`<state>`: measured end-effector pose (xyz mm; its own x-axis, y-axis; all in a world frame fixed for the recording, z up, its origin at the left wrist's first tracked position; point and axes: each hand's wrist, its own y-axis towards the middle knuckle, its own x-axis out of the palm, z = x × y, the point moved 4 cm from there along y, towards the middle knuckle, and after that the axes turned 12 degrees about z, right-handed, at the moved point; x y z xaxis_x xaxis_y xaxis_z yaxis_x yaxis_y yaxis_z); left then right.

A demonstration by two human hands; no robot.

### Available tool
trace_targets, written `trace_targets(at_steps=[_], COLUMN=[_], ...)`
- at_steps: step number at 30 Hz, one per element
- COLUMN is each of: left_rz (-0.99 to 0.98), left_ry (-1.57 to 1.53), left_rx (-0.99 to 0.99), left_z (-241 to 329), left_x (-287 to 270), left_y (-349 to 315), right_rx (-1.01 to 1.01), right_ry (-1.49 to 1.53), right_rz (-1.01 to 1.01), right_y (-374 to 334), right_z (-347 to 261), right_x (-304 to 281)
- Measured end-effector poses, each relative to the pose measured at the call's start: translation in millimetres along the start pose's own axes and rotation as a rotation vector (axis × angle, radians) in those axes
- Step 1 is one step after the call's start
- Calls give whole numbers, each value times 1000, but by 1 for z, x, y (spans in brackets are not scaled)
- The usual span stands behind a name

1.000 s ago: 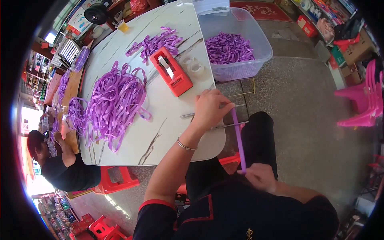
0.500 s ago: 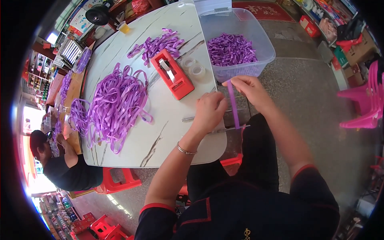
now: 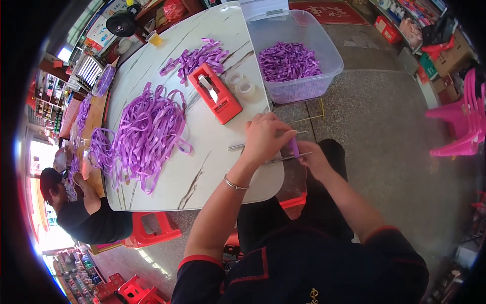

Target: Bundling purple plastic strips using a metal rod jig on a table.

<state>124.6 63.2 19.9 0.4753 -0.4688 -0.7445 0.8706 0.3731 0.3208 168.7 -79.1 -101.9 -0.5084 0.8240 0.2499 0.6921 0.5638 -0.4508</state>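
A short purple ribbon (image 3: 295, 147) runs across thin metal rods (image 3: 236, 147) that stick out past the table's right edge. My left hand (image 3: 266, 134), a silver bangle on its wrist, reaches over the table corner and pinches the ribbon's upper part between thumb and finger. Just below and to the right, my right hand (image 3: 316, 160) is closed around the ribbon's lower part by the rod tip; its fingertips are partly hidden. Ahead of my left hand stands a red tape dispenser (image 3: 215, 93), with clear tape rolls (image 3: 246, 89) beside it.
A big heap of purple ribbons (image 3: 149, 137) and a smaller pile (image 3: 197, 58) lie on the marbled table (image 3: 202, 172). Beyond its right edge, a clear plastic bin (image 3: 329, 76) holds many short purple pieces. A co-worker (image 3: 86, 207) sits at the left, near a red stool (image 3: 152, 230).
My right hand has come down from the ribbon's top to the rod tip, bringing the ribbon down with it. My left hand has shifted slightly right, its thumb and finger now at the ribbon.
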Motion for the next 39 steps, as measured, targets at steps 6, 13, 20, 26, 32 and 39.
trace_targets(at_steps=[6, 13, 20, 26, 32, 39], left_rz=[-50, -101, -106, 29, -362, -306], left_ry=[47, 82, 68, -410, -1136, -1769], left_rx=[-22, -41, -40, -104, -799, -1164], left_z=[-2, -3, -2, 20, 53, 48], left_x=[1, 4, 0, -24, -17, 12], left_y=[1, 2, 0, -31, -108, -115], right_rx=[-75, -136, -28, -14, -41, -96], right_ry=[208, 257, 160, 66, 52, 35], right_rz=[107, 137, 136, 85, 18, 33], right_y=[-48, -59, -63, -67, -66, -67], right_z=[1, -9, -19, -25, -26, -30], right_x=[8, 12, 12, 12, 9, 11])
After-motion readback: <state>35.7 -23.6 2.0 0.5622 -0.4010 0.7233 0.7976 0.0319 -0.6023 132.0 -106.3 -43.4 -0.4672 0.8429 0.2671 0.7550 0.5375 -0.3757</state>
